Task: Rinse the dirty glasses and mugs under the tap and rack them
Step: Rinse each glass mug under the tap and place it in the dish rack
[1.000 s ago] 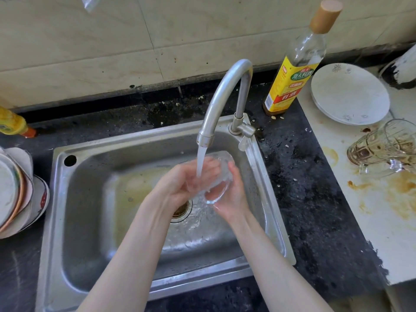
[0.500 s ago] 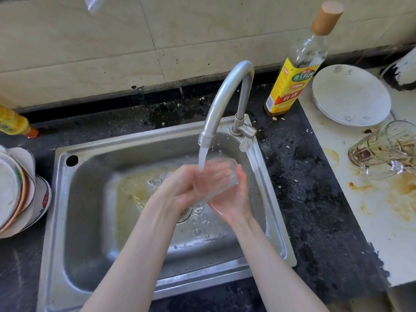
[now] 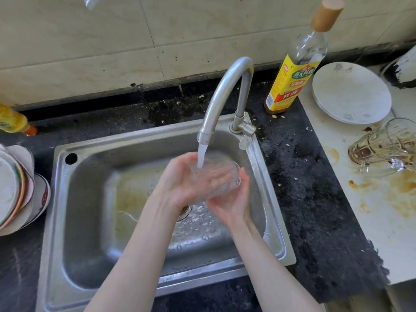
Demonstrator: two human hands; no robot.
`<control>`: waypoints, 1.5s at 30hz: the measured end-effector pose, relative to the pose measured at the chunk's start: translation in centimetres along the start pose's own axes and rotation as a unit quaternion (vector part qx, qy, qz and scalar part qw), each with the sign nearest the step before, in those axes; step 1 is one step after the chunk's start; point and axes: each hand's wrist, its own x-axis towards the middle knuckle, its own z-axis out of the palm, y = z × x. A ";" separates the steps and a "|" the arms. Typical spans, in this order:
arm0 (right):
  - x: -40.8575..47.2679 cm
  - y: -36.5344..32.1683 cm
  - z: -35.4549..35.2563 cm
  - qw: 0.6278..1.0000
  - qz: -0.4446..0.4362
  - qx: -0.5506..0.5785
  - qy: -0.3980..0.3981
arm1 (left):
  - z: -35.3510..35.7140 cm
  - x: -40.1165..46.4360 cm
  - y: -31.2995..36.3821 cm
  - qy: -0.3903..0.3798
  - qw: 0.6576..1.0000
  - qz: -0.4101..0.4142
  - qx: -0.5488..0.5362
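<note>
Change since earlier: the glass (image 3: 216, 179) now lies more on its side and a little higher under the stream than one second ago; both hands have turned it, and the left fingers now reach further across it.
Glass: clear, held over the sink (image 3: 90, 221), right under the tap (image 3: 225, 91); the water (image 3: 201, 157) falls on its upper side.
Left hand (image 3: 180, 183): it grasps the glass from the left; its fingers seem to lie inside or across the mouth, but blur hides which.
Right hand (image 3: 231, 199): it cups the glass from below and from the right, fingers curled around the base.
Step in hand: rinsing and rubbing this one glass.
How to do it well: I think it is good to keep turning the glass so the stream meets every side and the inside, and to hold it firmly, because wet glass is slippery. Then tip it to drain.
Still waiting: a dirty glass mug (image 3: 387, 147) lies on its side on the white counter (image 3: 371, 233), in brown stains.
Surface: dark speckled worktop (image 3: 310, 199) with crumbs around the steel sink.
Room: tiled wall (image 3: 90, 52) behind; a yellow-label bottle (image 3: 292, 70) beside the tap; white plates (image 3: 351, 93) at the right; stacked plates (image 3: 18, 188) at the left edge. A rack is not clearly visible.
</note>
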 end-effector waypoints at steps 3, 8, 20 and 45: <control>0.3 -0.8 0.0 1.000 -0.001 0.004 0.004 | -0.5 0.4 -0.6 0.005 0.995 0.063 0.082; 0.7 -2.2 0.0 0.996 0.040 -0.013 0.073 | -2.1 0.8 -1.3 0.139 0.862 0.228 0.430; 0.2 -0.6 0.2 0.998 0.018 0.035 0.039 | 0.1 -0.8 -0.6 -0.065 0.968 0.067 0.232; 0.6 -0.9 1.4 0.990 0.102 -0.014 0.101 | -4.6 0.5 -3.0 0.161 0.565 0.469 0.659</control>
